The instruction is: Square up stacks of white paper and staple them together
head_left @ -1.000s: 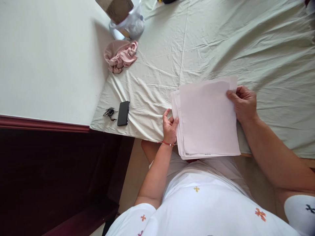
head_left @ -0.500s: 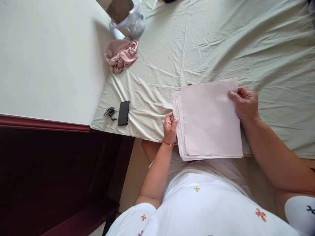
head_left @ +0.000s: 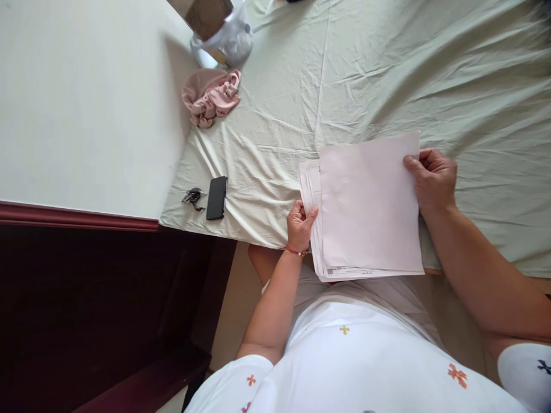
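holding a stack of papers (head_left: pixel 365 252) over the near edge of the bed (head_left: pixel 387 69), i look down on it from the head camera, the only view here. my left hand (head_left: pixel 300 225) is closed on the stack's left edge, thumb on top and fingers curled under, a red string bracelet (head_left: pixel 295 250) at that wrist. my right hand (head_left: pixel 433 179) pinches the upper right corner of the top sheet (head_left: pixel 370 206), fingers folded over its edge; that sheet sits shifted to the right of the pile, its blank side up. below it, the left edges of the other sheets fan out, and along the bottom edge a line of black print shows, too small to read. the stack rests partly on the pale green sheet of the bed and partly above my lap.

well to the left, near the bed's corner, a black phone (head_left: pixel 216 198) lies face down with no brand showing, a bunch of keys (head_left: pixel 191 197) just beside it. farther up sits a crumpled pink cloth (head_left: pixel 210 96), and beyond it a clear plastic bag (head_left: pixel 228 40) under a brown cardboard box (head_left: pixel 202 14); any lettering there is unreadable.
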### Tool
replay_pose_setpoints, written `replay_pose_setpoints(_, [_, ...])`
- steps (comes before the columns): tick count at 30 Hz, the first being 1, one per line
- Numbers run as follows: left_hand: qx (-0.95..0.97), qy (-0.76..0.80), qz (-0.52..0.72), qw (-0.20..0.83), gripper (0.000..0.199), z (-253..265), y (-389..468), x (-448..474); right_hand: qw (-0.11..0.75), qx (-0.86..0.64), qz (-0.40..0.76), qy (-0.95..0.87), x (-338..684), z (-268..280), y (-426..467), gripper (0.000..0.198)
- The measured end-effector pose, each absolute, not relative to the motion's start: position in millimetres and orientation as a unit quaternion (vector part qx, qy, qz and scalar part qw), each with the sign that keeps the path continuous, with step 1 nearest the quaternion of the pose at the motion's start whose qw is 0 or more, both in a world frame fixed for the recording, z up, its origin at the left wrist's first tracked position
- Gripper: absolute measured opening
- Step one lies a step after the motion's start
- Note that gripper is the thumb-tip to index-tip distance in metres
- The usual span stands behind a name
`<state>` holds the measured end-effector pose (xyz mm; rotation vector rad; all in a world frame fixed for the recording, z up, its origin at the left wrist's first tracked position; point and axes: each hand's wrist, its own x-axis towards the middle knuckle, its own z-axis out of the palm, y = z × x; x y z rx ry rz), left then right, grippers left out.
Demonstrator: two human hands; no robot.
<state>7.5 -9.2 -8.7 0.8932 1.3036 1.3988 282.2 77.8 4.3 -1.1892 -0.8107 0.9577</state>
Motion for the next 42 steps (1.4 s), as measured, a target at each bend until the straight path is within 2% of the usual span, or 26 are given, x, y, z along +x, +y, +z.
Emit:
replay_pose_setpoints(15, [0.379, 0.550, 0.562, 0.488, 0.044, -10.6, -9.4, 5.9, 0.629, -0.481, 0.480, -0.378, 279.8, 3.7, 72.9, 0.031])
replay_pose_setpoints(42, [0.374, 0.546, 0.568, 0.489, 0.040, -10.6, -9.6, 6.8, 0.620, -0.499, 0.469, -0.382, 279.6, 4.9, 71.2, 0.030])
